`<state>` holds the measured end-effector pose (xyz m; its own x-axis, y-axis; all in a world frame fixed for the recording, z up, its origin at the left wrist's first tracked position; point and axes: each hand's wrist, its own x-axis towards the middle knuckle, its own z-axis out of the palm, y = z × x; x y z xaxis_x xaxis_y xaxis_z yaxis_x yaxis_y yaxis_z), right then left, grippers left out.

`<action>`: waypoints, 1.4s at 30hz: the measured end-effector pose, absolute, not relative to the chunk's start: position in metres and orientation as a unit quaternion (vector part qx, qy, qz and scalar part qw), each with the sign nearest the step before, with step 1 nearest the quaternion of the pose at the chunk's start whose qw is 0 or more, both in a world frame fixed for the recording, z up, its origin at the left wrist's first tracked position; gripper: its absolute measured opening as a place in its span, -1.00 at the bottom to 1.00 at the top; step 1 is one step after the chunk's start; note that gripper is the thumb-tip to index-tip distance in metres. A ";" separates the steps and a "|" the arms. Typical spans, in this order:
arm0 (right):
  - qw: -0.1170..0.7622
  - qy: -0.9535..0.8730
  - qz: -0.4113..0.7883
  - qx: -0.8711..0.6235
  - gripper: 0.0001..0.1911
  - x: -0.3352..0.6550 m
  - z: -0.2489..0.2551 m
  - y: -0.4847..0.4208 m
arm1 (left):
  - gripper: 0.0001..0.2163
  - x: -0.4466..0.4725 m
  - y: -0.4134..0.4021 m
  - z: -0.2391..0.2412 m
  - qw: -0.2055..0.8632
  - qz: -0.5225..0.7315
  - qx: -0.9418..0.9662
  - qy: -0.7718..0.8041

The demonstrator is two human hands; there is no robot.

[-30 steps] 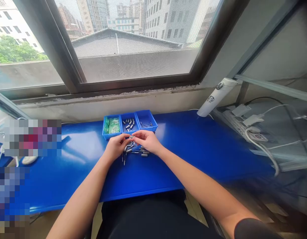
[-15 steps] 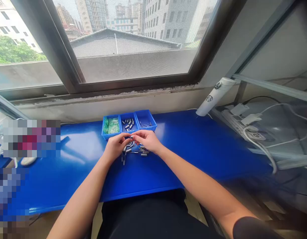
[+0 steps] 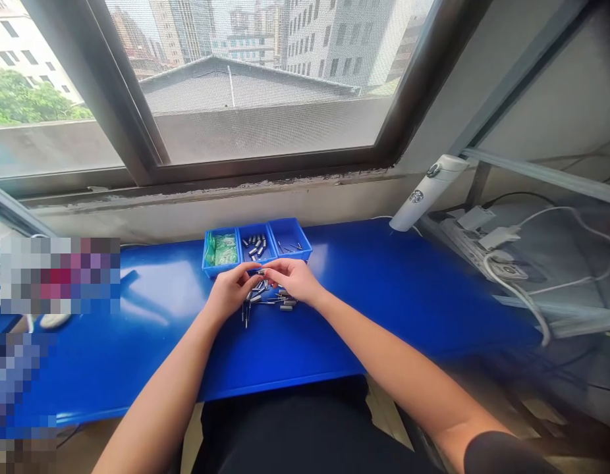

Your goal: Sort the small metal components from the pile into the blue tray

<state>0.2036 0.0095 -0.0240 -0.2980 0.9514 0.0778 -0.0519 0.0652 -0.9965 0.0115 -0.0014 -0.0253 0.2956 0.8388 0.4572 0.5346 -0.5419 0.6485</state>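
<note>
My left hand (image 3: 232,288) and my right hand (image 3: 294,280) meet fingertip to fingertip just in front of the blue bins. Both are closed in a pinch on something small between them, mostly hidden by the fingers. Under and around the fingers lies a pile of small metal parts (image 3: 286,307), some short silvery cylinders and some thin pins. A few thin metal rods (image 3: 246,316) stick out below my left hand. Behind the hands, the middle bin (image 3: 243,232) holds several short dark-and-silver cylinders (image 3: 255,245).
The left bin (image 3: 205,253) contains a green plastic bag (image 3: 223,250); a few thin pins lie in the right bin (image 3: 296,227). A white bottle (image 3: 426,194) stands at the back right of the blue table (image 3: 408,296), near a power strip (image 3: 507,268). Blurred items sit at far left.
Both hands stay in almost the same place, with only a slight shift of the fingertips. The bins and the pile look unchanged.
</note>
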 end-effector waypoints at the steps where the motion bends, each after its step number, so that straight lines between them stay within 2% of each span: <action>1: 0.446 -0.580 0.559 -0.391 -0.61 0.204 -0.024 0.009 | -0.76 0.011 -0.001 -0.026 0.185 0.400 0.785 0.436; 10: 0.452 -0.580 0.552 -0.393 -0.60 0.201 -0.025 0.008 | -0.77 0.010 0.000 -0.026 0.172 0.384 0.790 0.445; 15: 0.455 -0.573 0.561 -0.387 -0.60 0.201 -0.027 0.010 | -0.73 0.012 -0.001 -0.026 0.191 0.415 0.778 0.432; 25: 0.461 -0.578 0.555 -0.382 -0.59 0.200 -0.026 0.008 | -0.80 0.009 0.001 -0.028 0.165 0.390 0.793 0.439; 28: 0.465 -0.574 0.557 -0.379 -0.58 0.200 -0.026 0.008 | -0.74 0.009 0.001 -0.028 0.172 0.383 0.792 0.443; 38: 0.445 -0.589 0.554 -0.385 -0.62 0.202 -0.026 0.007 | -0.81 0.011 -0.002 -0.027 0.190 0.407 0.781 0.434; 42: 0.456 -0.579 0.555 -0.387 -0.61 0.201 -0.026 0.007 | -0.78 0.011 -0.002 -0.026 0.190 0.390 0.783 0.445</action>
<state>0.2010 0.0066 -0.0256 -0.2854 0.9534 0.0985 -0.0576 0.0855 -0.9947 0.0111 -0.0017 -0.0263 0.2994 0.8460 0.4412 0.5491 -0.5309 0.6455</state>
